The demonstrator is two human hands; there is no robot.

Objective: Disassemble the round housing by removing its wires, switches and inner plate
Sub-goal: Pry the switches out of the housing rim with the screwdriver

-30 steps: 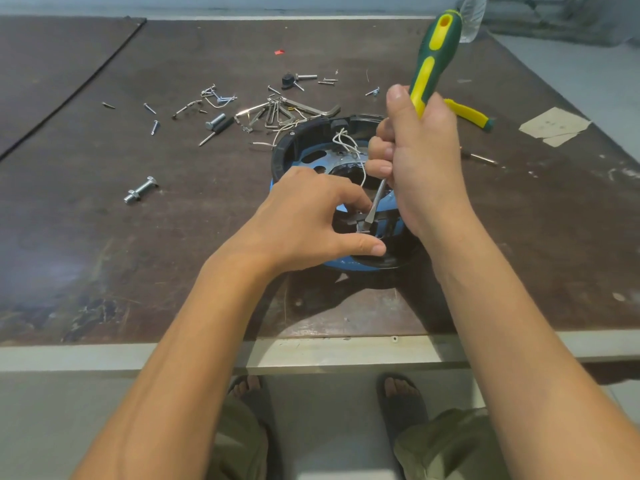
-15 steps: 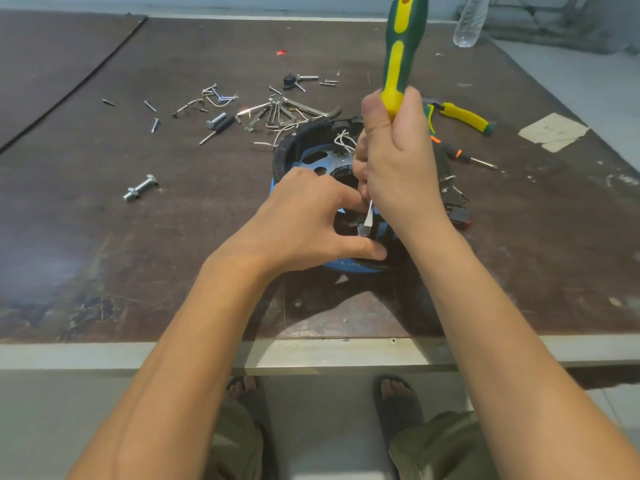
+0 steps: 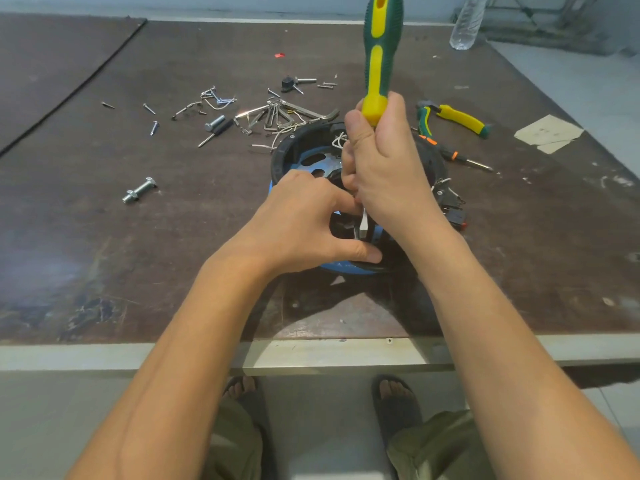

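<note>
Where a dark, worn table [image 3: 207, 254] fills the view, a bolt [image 3: 139, 190] lies far left, with scattered screws [image 3: 152, 128] and a fan of hex keys [image 3: 277, 116] further back. Near the middle, close to the table's front edge, sits the housing [image 3: 294, 147], a round black shell on a blue base, open side up. The left hand [image 3: 304, 220] grips its near wall, thumb pressed on the outside of the rim and fingers curled over into the inside. A perforated plate [image 3: 311, 161] and thin white wires [image 3: 338, 140] show within. The right hand [image 3: 384, 161] is fisted round the lower end of a green and yellow screwdriver [image 3: 379, 57], held almost upright, its flat blade down inside the near rim beside the left fingers. What look like switches [image 3: 453, 209] lie just outside the right wall, and pliers [image 3: 457, 119] lie beyond. The shell looks like stiff, light plastic, likely to skid or tip under prying, so it is best held by the wall next to the blade. The wires look soft and easily snapped.
</note>
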